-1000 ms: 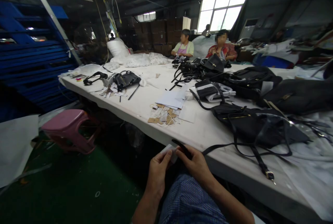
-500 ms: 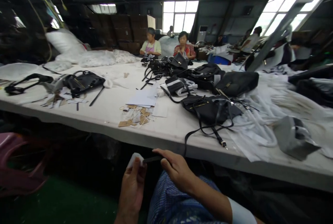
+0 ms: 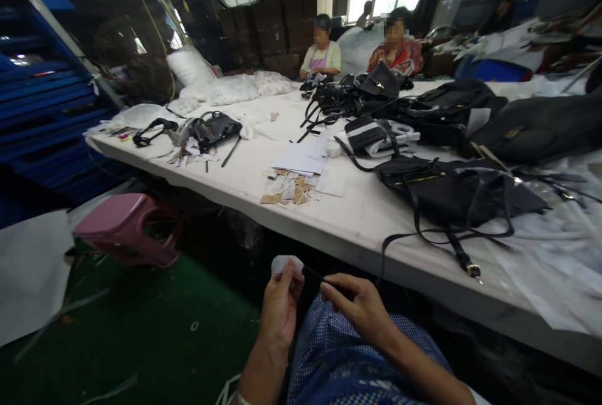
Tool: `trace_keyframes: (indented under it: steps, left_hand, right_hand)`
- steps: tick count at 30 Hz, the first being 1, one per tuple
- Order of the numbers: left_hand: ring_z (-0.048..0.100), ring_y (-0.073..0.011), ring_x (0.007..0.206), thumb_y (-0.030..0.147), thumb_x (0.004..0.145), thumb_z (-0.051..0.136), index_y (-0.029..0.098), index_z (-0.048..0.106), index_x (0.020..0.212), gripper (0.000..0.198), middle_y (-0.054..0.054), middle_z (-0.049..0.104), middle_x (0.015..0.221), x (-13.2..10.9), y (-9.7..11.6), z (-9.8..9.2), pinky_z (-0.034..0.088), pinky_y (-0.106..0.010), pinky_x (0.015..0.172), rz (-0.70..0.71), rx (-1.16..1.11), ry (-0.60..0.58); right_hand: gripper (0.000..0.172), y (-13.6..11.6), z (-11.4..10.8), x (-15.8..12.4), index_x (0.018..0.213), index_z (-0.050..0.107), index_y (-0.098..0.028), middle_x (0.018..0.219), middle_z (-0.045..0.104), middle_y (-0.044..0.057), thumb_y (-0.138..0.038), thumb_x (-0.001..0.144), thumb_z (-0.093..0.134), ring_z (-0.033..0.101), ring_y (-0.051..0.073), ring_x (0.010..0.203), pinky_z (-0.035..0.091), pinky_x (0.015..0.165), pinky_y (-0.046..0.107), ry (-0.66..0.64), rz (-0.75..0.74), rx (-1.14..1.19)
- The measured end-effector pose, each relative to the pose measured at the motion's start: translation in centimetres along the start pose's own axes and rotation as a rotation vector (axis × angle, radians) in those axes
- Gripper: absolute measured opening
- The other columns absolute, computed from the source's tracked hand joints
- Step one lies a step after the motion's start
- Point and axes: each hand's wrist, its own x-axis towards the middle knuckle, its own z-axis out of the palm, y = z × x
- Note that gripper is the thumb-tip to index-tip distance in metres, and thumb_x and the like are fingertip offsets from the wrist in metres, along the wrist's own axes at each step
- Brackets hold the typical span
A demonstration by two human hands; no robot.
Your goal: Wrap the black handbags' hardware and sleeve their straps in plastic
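Note:
Over my lap, my left hand (image 3: 283, 301) pinches a small white piece of paper or thin padding (image 3: 279, 262) between thumb and fingers. A narrow black strap (image 3: 314, 275) runs from beside that white piece to my right hand (image 3: 362, 306), whose fingers are closed on it. Whether the white piece is wrapped around the strap's end, I cannot tell. Just beyond my right hand, a black bag (image 3: 418, 195) with a gold zip lies on the table, and one of its thin straps hangs over the front edge.
The white-covered table (image 3: 348, 223) bears more black bags, white sheets (image 3: 301, 157) and a heap of brown and white tags (image 3: 291, 187). A pink stool (image 3: 122, 223) stands on the green floor at left. Two people (image 3: 324, 57) sit across the table. Blue racks (image 3: 42, 98) stand far left.
My view has swung left, bringing the whole stool and the blue racks into sight. Both hands keep hold of the white piece and the strap; my right hand's fingers are more curled now.

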Motion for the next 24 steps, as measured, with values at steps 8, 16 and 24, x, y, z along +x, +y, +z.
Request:
trace_keyframes:
  steps: [8,16,24]
  left_hand:
    - [0.064,-0.0101,0.070,0.025,0.064,0.082,0.014,0.065,0.080,0.026,-0.002,0.068,0.080,-0.3,-0.3,0.3,0.054,-0.019,0.064,-0.002,0.033,-0.033]
    - [0.067,-0.0162,0.082,0.031,0.068,0.079,0.014,0.071,0.089,0.029,-0.007,0.072,0.089,-1.4,-1.7,1.4,0.054,-0.024,0.075,0.059,0.247,-0.140]
    - [0.066,-0.0109,0.073,0.020,0.065,0.080,0.015,0.072,0.086,0.023,-0.002,0.073,0.085,0.1,0.1,1.6,0.055,-0.017,0.067,0.255,0.268,0.008]
  right_hand:
    - [0.028,0.0,-0.2,0.4,0.078,0.070,-0.018,0.072,0.069,0.004,-0.041,0.086,0.058,0.060,0.017,0.063,0.048,0.063,0.026,0.029,0.001,-0.015]
    - [0.027,0.3,-0.5,1.2,0.080,0.068,-0.020,0.070,0.068,0.002,-0.039,0.089,0.051,0.062,0.017,0.062,0.046,0.060,0.026,-0.024,-0.006,-0.107]
    - [0.018,-1.4,-5.1,2.6,0.091,0.070,-0.021,0.083,0.073,0.005,-0.036,0.084,0.062,0.066,0.022,0.081,0.042,0.080,0.032,-0.213,-0.177,-0.684]
